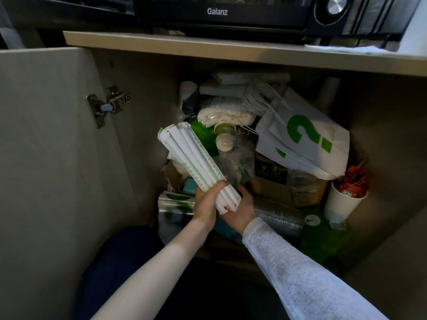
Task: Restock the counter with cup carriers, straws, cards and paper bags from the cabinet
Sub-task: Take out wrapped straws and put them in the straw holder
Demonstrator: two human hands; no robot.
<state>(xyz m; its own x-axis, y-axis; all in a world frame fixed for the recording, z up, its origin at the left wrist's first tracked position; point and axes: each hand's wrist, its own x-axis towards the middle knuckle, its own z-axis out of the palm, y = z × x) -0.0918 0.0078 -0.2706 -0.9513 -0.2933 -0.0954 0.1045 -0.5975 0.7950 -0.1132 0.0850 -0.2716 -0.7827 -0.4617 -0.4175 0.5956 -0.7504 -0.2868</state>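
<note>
– Holding that straw bundle (196, 162) by its near end, both hands, left hand (206, 203) and right hand (239, 212), before the open cabinet (143, 88)?
– Yes; light, paper-wrapped, crushable. A mid-bundle grip looks steadier.

A black Galanz oven (221, 12) sits on the wooden counter top (208, 46), near its front edge. On the open cabinet door (46, 135), a metal hinge (107, 105) shows at its inner edge. Inside, against the right wall, a white cup (343, 205) holds red packets (353, 183). A stack of clear lids (279, 217) lies at the front.
</note>
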